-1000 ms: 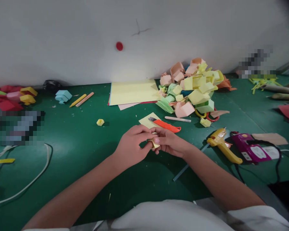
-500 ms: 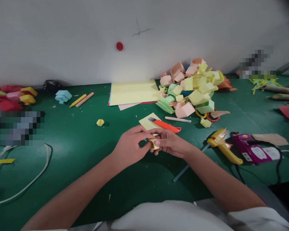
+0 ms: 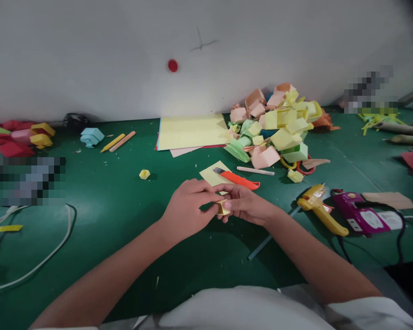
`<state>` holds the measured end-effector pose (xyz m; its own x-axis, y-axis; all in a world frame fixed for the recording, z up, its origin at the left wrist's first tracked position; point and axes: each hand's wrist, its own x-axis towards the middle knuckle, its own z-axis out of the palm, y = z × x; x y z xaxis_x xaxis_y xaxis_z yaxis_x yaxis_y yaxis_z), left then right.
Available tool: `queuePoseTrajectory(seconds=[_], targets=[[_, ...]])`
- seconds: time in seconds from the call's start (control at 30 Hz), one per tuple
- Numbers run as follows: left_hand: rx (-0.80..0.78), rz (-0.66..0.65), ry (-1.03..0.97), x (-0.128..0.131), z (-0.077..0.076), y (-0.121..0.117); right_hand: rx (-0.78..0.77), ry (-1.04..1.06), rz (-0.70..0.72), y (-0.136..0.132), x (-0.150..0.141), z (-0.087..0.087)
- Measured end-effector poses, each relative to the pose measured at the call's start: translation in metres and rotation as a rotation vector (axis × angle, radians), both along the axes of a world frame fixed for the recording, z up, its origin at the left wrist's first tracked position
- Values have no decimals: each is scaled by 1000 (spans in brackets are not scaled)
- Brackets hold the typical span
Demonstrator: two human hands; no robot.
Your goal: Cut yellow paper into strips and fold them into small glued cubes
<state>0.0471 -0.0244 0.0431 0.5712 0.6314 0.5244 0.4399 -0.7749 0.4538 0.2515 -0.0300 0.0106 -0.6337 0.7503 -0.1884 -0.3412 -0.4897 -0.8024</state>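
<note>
Between my two hands is a small folded piece of yellow paper (image 3: 223, 208). My left hand (image 3: 192, 204) pinches its left side with thumb and fingers. On the other side my right hand (image 3: 246, 205) grips it, thumb pressed on its face; the fingers behind are partly hidden. Just beyond the hands, an orange utility knife (image 3: 239, 179) lies across a pale yellow paper square (image 3: 208, 171). A pink pen (image 3: 255, 171) rests behind the knife. Off to the left sits a small yellow folded paper cup (image 3: 144, 174).
A heap of folded paper pieces (image 3: 289, 123) stands at the back right, by coloured paper sheets (image 3: 192, 133). To the right lie a yellow glue gun (image 3: 320, 208) with a glue stick and a purple power strip (image 3: 361, 213). A white cable (image 3: 55, 254) curves at left.
The folded yellow paper has turned slightly between my fingers, showing a flatter face. Both hands stay nearly in place; the whole view has shifted a little.
</note>
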Motion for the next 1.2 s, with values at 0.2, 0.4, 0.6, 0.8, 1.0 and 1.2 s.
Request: queuePoseTrajectory(seconds=[0.2, 0.4, 0.6, 0.8, 1.0, 1.2], targets=[[-19, -90, -1, -2, 4, 2, -13, 4, 21, -1, -2, -2], [-24, -17, -57, 0, 2, -3, -30, 16, 5, 0, -4, -5], [-199, 81, 12, -1, 3, 0, -40, 1, -26, 1, -4, -4], [-114, 112, 35, 0, -1, -2, -37, -15, -35, 0, -5, -4], [-178, 162, 57, 1, -4, 0, -33, -28, -54, 0, -5, -4], [-239, 33, -53, -7, -1, 2, -30, -20, -60, 1, -3, -3]])
